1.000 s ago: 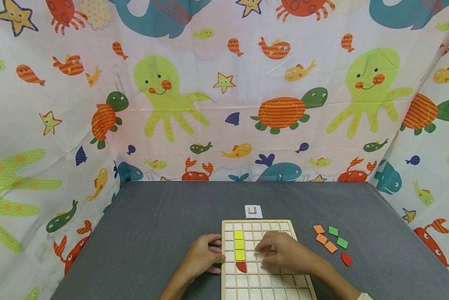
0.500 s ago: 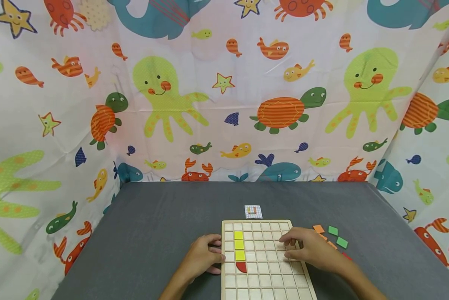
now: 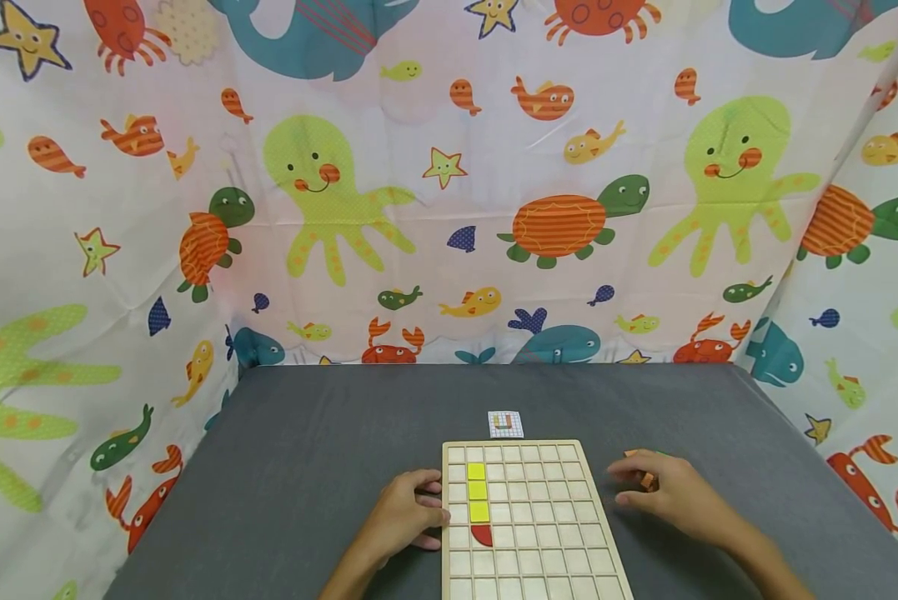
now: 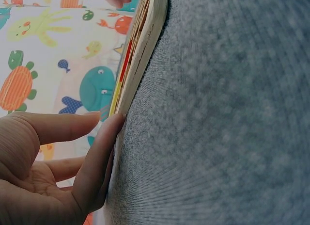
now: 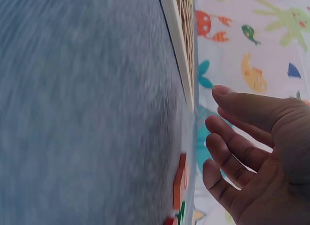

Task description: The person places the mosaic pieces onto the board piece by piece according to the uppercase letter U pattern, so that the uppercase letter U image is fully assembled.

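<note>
A wooden grid board (image 3: pixel 539 535) lies on the dark table, with a column of yellow squares (image 3: pixel 478 491) and a red quarter-circle (image 3: pixel 482 534) just below them. My left hand (image 3: pixel 407 510) touches the board's left edge with extended fingertips, as the left wrist view also shows. To the right of the board, my right hand (image 3: pixel 672 492) hovers over loose pieces, its fingers loosely bent and holding nothing. It mostly hides those pieces in the head view; an orange square (image 3: pixel 648 481) peeks out between finger and thumb. The right wrist view shows an orange piece (image 5: pixel 179 184) below the hand.
A small card (image 3: pixel 504 423) printed with a coloured U shape on a grid lies beyond the board's far edge. A white curtain (image 3: pixel 418 250) with sea animals surrounds the grey table (image 3: pixel 328 450) at the back and sides.
My right hand has moved right, off the board and over the loose orange and green pieces, which it now covers. My left hand stays at the board's edge.
</note>
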A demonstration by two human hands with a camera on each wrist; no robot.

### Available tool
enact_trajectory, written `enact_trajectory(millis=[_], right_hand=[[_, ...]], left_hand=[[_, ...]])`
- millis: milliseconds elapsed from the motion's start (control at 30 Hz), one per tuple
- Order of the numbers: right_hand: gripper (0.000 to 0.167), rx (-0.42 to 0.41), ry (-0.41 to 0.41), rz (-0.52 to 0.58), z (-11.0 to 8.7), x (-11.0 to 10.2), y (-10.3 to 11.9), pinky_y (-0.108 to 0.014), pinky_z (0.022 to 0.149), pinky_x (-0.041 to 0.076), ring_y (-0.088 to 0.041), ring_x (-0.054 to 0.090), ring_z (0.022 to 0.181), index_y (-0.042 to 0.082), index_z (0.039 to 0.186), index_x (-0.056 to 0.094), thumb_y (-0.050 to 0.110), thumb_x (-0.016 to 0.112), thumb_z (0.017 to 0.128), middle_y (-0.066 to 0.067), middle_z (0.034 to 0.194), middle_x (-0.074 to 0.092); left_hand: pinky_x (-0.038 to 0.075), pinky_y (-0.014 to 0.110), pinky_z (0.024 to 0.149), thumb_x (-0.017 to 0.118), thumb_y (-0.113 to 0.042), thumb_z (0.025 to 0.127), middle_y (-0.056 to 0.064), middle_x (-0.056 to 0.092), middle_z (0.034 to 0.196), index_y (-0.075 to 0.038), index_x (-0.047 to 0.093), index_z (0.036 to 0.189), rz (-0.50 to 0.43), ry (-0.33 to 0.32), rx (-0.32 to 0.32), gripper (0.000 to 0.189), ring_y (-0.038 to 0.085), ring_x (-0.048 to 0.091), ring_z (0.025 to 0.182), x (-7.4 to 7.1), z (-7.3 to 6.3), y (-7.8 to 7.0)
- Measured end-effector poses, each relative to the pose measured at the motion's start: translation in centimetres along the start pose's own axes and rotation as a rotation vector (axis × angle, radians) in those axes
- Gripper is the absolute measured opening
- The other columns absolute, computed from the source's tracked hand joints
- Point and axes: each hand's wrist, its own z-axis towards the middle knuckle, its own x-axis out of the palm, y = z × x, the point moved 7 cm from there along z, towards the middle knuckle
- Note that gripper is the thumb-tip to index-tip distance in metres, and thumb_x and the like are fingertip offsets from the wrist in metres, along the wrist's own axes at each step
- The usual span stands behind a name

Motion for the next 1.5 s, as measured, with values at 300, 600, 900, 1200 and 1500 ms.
enact_trajectory(millis=[300,600,900,1200,1500], right_hand=[[0.033,0.142,-0.039,-0.063,-1.0,-2.3,-2.6,-0.023,0.068,0.057,-0.001,0.063,0.085,0.012,0.116,0.078,0.026,0.088,0.089,0.004,0.103,0.074],[0.039,0.223,-0.034,-0.164,-1.7,-4.1,-4.5,-0.023,0.070,0.057,-0.008,0.063,0.090,0.011,0.120,0.078,0.031,0.088,0.088,0.000,0.109,0.073],[0.043,0.259,-0.007,-0.173,-2.2,-5.2,-6.5,-0.023,0.074,0.056,-0.019,0.068,0.097,0.007,0.121,0.077,0.030,0.089,0.086,-0.005,0.113,0.074],[0.039,0.266,0.036,-0.203,-2.2,-5.4,-8.1,-0.034,0.079,0.056,-0.019,0.064,0.098,0.007,0.120,0.077,0.026,0.088,0.088,-0.006,0.114,0.074],[0.034,0.271,0.064,-0.201,-2.2,-5.3,-8.5,-0.027,0.075,0.053,-0.016,0.061,0.094,0.008,0.118,0.079,0.022,0.087,0.088,-0.003,0.111,0.073]], left_hand=[[0.068,0.041,0.061,0.080,0.003,0.084,0.016,0.062,0.129,0.008,0.055,0.147,0.000,-0.002,0.003,0.067,0.023,0.068,0.105,0.0,-0.2,-0.1],[0.068,0.041,0.061,0.080,0.003,0.084,0.015,0.062,0.129,0.007,0.055,0.147,0.005,-0.005,-0.006,0.067,0.021,0.068,0.102,0.0,0.0,0.0],[0.067,0.041,0.060,0.080,0.003,0.084,0.015,0.062,0.128,0.008,0.056,0.146,0.007,-0.008,0.004,0.067,0.021,0.068,0.101,0.0,0.0,-0.1],[0.067,0.041,0.060,0.080,0.003,0.084,0.015,0.062,0.128,0.008,0.056,0.145,0.005,-0.007,0.010,0.066,0.022,0.068,0.102,0.0,-0.1,-0.2],[0.068,0.042,0.060,0.080,0.002,0.084,0.015,0.062,0.129,0.008,0.056,0.146,0.001,-0.004,0.012,0.067,0.022,0.068,0.104,0.0,-0.1,-0.2]])
